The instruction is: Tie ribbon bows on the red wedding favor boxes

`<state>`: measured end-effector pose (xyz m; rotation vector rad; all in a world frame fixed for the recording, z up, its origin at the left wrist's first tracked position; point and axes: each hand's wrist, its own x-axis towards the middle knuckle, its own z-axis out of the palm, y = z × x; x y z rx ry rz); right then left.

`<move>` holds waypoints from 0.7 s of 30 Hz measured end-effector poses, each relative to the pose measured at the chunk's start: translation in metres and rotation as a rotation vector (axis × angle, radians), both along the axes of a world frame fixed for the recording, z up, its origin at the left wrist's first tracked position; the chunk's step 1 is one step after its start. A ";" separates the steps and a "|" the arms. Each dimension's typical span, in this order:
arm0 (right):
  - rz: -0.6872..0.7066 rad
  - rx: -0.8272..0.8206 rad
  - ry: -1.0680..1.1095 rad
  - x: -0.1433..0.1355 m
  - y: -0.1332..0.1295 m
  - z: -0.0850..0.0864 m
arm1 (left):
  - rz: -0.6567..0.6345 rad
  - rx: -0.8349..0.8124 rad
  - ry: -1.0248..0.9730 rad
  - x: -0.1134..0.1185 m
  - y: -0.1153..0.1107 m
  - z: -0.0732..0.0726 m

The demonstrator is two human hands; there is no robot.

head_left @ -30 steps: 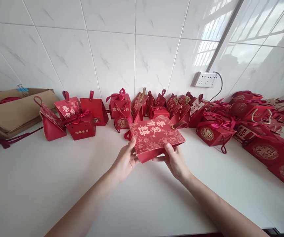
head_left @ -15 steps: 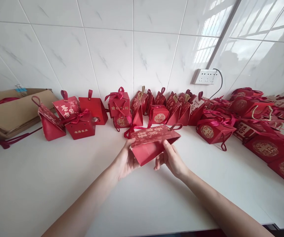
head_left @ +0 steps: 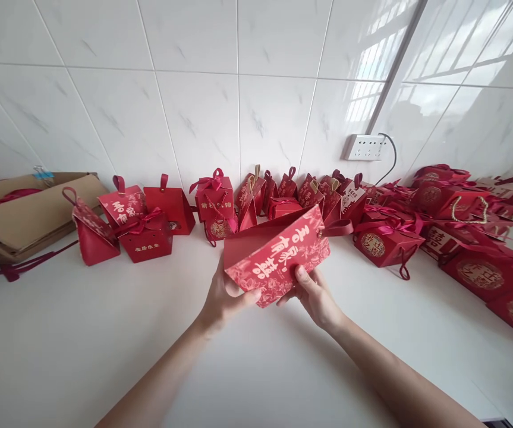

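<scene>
A red folded gift box [head_left: 278,258] with pale lettering and a floral print is held up above the white table, its printed face turned toward me. From its right end sticks out a dark red ribbon loop [head_left: 339,228]. My left hand [head_left: 229,300] grips the lower left corner, thumb across the printed face and the other fingers behind. On the lower right edge, my right hand [head_left: 316,294] pinches the box with its thumb on the front. Behind it, partly covered, stands a small red box [head_left: 283,207].
Along the tiled wall stand several red gift boxes, among them a ribbon-tied box [head_left: 145,241] and a triangular one [head_left: 93,235]. A brown cardboard box [head_left: 28,220] is at the left. More red boxes [head_left: 483,270] are piled at the right, below a power socket [head_left: 365,147].
Both hands have turned the gift box, so the lettered face now points toward me instead of upward. My left thumb has shifted onto the printed face. The view has tilted slightly upward.
</scene>
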<state>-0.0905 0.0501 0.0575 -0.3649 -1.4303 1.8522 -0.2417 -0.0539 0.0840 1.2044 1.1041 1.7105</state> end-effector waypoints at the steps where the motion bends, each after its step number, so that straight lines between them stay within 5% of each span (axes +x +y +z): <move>1: 0.013 -0.020 0.019 0.000 0.001 0.000 | -0.001 0.006 0.054 0.000 -0.002 0.001; 8: 0.072 -0.055 0.110 0.000 -0.002 0.006 | 0.110 0.160 0.238 0.002 -0.005 -0.001; 15: 0.055 -0.124 0.075 -0.001 -0.004 0.005 | 0.202 0.063 0.022 0.000 0.001 -0.006; 21: 0.093 -0.390 0.148 -0.008 -0.005 -0.001 | 0.217 0.131 0.368 0.003 0.001 -0.015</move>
